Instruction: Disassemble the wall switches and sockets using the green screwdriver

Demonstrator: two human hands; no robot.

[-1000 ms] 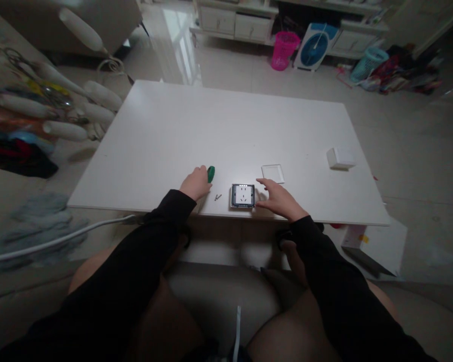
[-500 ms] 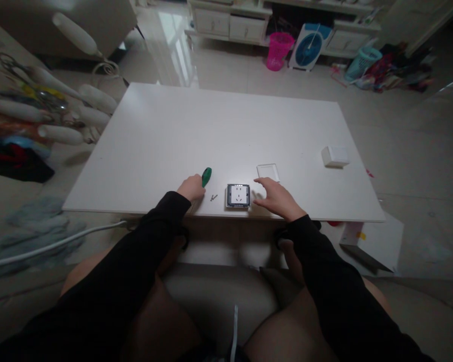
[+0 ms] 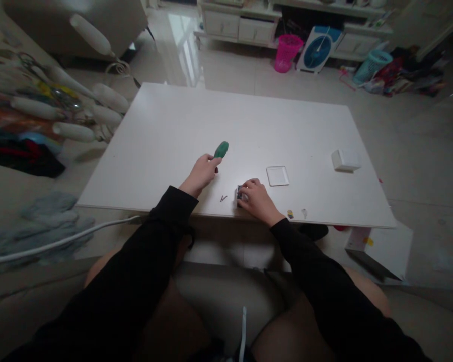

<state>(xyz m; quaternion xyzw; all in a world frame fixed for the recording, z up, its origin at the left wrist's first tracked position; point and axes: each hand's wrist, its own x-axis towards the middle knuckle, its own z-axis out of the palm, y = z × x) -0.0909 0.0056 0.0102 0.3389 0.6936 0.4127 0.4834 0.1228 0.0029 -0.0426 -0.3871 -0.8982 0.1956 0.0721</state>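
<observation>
My left hand (image 3: 201,175) is closed round a screwdriver, its green handle (image 3: 222,149) sticking out past the thumb above the table; the shaft is hidden. Over the wall socket (image 3: 239,195) near the table's front edge lies my right hand (image 3: 257,200), fingers curled onto its top and side, so most of its face is covered. Between the hands, two small screws (image 3: 223,198) rest on the tabletop. A square white cover plate (image 3: 278,176) lies flat just beyond my right hand.
The white table (image 3: 234,120) has a white box (image 3: 345,161) near its right edge. Two small stickers (image 3: 290,213) show by the front edge. A rack with white padded arms (image 3: 73,131) stands left. A pink basket (image 3: 288,53) and a fan (image 3: 317,49) stand beyond.
My left hand has lifted the screwdriver forward and to the right. My right hand, earlier open beside the socket, has come down and closed on it. The whole view has shifted slightly.
</observation>
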